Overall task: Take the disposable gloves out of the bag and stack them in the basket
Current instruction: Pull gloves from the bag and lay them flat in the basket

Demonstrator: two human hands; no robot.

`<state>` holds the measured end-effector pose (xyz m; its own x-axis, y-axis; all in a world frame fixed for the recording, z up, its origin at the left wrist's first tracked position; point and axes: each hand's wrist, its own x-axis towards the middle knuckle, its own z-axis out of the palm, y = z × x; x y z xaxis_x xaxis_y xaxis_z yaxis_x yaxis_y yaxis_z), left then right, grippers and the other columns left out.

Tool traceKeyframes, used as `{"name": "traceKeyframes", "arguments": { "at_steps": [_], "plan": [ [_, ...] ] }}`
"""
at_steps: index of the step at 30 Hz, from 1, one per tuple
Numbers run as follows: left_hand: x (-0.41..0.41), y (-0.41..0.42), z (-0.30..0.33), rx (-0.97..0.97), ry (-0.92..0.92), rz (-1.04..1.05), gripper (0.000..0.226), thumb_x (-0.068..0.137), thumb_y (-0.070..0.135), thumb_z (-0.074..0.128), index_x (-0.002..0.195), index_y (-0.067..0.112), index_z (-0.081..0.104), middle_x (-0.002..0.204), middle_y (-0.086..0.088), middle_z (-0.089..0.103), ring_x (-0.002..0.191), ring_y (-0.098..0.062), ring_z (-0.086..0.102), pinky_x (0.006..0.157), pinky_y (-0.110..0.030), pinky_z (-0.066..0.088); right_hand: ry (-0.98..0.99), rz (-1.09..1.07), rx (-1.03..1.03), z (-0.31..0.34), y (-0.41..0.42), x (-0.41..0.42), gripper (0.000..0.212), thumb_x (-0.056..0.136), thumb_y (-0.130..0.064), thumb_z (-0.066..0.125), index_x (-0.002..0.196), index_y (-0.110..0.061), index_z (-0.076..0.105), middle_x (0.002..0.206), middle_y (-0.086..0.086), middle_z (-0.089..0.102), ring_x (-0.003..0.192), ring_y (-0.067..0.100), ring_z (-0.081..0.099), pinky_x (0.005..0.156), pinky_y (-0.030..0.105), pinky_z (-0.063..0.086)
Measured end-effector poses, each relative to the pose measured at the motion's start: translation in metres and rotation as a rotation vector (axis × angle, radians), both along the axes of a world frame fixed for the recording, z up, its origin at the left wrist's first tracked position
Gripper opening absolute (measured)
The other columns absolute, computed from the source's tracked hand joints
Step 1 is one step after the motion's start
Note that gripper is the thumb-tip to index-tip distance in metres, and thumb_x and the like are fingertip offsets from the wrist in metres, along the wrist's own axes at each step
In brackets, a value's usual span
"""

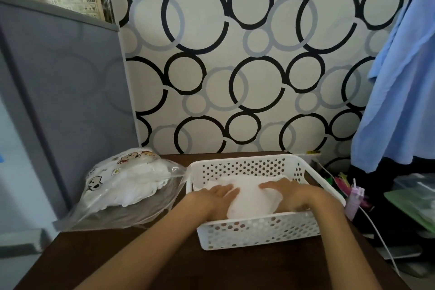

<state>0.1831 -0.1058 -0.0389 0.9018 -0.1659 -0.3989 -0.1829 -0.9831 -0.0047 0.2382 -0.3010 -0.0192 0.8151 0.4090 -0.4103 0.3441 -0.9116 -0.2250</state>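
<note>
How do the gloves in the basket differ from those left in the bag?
The gloves in the basket lie bare and flattened under both hands; the gloves in the bag sit heaped inside clear plastic, untouched. The basket holds the smaller pile. Both piles are white and translucent.

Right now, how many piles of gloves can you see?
2. One pile of gloves lies in the basket under both hands; a second glove bundle sits inside the bag, left of the basket. Individual gloves can't be counted.
</note>
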Motion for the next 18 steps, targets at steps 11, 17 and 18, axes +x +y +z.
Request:
{"name": "traceKeyframes", "arguments": {
  "at_steps": [11,17,18],
  "plan": [
    [-0.095,0.058,0.085,-0.271,-0.733,0.214,0.067,0.082,0.049,0.067,0.14,0.037,0.036,0.144,0.016,0.041,0.132,-0.01,0.039,0.107,-0.037,0.037,-0.345,0.046,0.508,0.059,0.019,-0.055,0.044,0.085,-0.029,0.069,0.124,-0.037,0.052,0.126,-0.013,0.054,0.111,0.006,0.05,0.09,0.023,0.042],
    [-0.138,0.129,0.053,0.144,-0.629,0.506,0.045,0.1,0.027,0.043,0.143,0.038,0.035,0.141,0.001,0.051,0.125,-0.022,0.051,0.102,-0.037,0.042,-0.585,0.335,0.546,0.053,0.136,-0.114,0.072,0.087,-0.041,0.062,0.147,-0.024,0.025,0.147,-0.003,0.037,0.134,0.017,0.034,0.107,0.033,0.031],
    [-0.147,0.131,0.049,0.153,-0.639,0.495,0.045,0.1,0.024,0.043,0.142,0.038,0.037,0.136,-0.001,0.055,0.121,-0.023,0.053,0.101,-0.037,0.043,-0.635,0.372,0.476,0.047,0.152,-0.12,0.071,0.088,-0.04,0.062,0.147,-0.023,0.025,0.146,0.0,0.04,0.131,0.02,0.037,0.106,0.034,0.031]
  ]
}}
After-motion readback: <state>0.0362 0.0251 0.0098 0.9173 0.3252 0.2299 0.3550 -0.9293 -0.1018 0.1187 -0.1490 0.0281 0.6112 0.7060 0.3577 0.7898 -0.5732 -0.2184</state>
